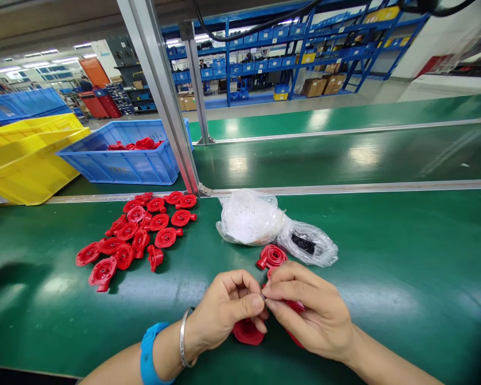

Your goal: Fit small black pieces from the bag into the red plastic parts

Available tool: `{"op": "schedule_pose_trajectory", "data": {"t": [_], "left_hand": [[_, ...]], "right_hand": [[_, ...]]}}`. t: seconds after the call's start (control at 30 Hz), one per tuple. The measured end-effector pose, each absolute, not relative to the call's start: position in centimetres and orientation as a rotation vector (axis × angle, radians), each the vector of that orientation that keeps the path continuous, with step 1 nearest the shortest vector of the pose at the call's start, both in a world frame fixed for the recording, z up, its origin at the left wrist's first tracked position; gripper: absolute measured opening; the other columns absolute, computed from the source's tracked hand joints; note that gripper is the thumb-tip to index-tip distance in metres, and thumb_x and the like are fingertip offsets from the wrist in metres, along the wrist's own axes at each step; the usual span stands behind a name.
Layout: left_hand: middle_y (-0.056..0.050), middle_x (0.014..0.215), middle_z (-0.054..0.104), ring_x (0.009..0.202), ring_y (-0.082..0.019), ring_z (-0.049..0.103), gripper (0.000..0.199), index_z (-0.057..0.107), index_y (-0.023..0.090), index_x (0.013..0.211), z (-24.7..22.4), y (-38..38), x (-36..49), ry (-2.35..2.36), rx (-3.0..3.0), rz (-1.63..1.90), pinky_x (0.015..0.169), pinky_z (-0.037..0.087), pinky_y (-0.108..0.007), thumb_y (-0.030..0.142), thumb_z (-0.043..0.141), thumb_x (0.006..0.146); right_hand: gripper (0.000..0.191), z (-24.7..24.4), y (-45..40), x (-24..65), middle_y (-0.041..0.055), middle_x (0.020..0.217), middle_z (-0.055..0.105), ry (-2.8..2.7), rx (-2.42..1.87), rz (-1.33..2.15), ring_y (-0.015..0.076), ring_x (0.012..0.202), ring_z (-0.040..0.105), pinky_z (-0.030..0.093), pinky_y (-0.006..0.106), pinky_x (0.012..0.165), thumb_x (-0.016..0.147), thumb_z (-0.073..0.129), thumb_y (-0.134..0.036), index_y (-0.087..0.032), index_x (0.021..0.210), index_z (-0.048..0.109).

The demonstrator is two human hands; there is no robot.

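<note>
My left hand [234,302] and my right hand [310,307] meet above the green bench, fingertips pinched together. Whatever sits between them is too small to name. Under my left hand lies a red plastic part [248,332], partly covered by the fingers. More red parts lie beneath my right hand, mostly hidden. Just beyond the hands is a red round part with a spout [273,256]. Behind it rests a clear plastic bag of white pieces [248,216], and beside that a smaller clear bag with black pieces [304,243].
Several red round parts [126,231] are spread at the left of the green bench [404,256]. Behind them stand a blue bin [124,166] holding red parts and yellow bins [32,166]. A metal post [160,91] rises at the bench's far edge.
</note>
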State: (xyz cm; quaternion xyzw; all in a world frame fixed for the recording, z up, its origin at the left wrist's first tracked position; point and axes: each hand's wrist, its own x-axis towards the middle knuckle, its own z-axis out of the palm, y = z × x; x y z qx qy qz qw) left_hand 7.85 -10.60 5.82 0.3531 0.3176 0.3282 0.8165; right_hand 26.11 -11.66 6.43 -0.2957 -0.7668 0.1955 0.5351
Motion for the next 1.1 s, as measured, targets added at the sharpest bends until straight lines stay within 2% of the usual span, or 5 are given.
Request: {"op": "schedule_pose_trajectory", "data": {"t": [0.23,0.43,0.57,0.77,1.1], "left_hand": [[-0.002,0.064,0.065,0.051,-0.009,0.063,0.041,0.059,0.011,0.071,5.6,-10.5,7.9,0.701,0.785,0.744,0.049,0.046,-0.015,0.041,0.085,0.062],[-0.001,0.062,0.064,0.051,-0.009,0.061,0.039,0.061,0.011,0.070,5.5,-10.5,8.1,0.725,0.757,0.785,0.052,0.047,-0.017,0.038,0.087,0.060],[-0.001,0.059,0.063,0.051,-0.009,0.060,0.037,0.061,0.011,0.070,5.3,-10.5,8.2,0.739,0.784,0.819,0.053,0.047,-0.018,0.039,0.086,0.062],[0.000,0.061,0.061,0.052,-0.009,0.060,0.036,0.061,0.012,0.070,5.7,-10.4,7.9,0.769,0.860,0.827,0.053,0.047,-0.018,0.038,0.084,0.065],[0.000,0.063,0.061,0.053,-0.009,0.060,0.034,0.060,0.012,0.066,6.5,-10.5,8.0,0.787,0.926,0.869,0.054,0.048,-0.019,0.036,0.083,0.066]], "right_hand": [[0.027,6.7,-11.2,26.4,0.0082,0.081,0.066,-1.955,-0.632,0.238,0.0180,0.073,0.063,0.054,0.033,0.067,0.078,0.065,-0.001,-0.014,0.102,0.066],[0.025,6.4,-11.4,25.9,0.0067,0.080,0.067,-1.898,-0.697,0.275,0.0153,0.070,0.062,0.054,0.028,0.061,0.082,0.061,-0.003,-0.015,0.104,0.066],[0.027,5.8,-11.6,25.7,0.0069,0.083,0.067,-1.850,-0.703,0.368,0.0150,0.072,0.063,0.055,0.028,0.064,0.082,0.061,-0.003,-0.016,0.105,0.066],[0.021,5.9,-11.4,25.5,0.0040,0.080,0.065,-1.760,-0.749,0.521,0.0121,0.068,0.063,0.055,0.023,0.061,0.084,0.062,-0.006,-0.018,0.100,0.069],[0.020,6.1,-11.4,25.6,0.0062,0.080,0.066,-1.867,-0.715,0.249,0.0149,0.070,0.064,0.055,0.027,0.063,0.084,0.060,-0.006,-0.016,0.100,0.066]]}}
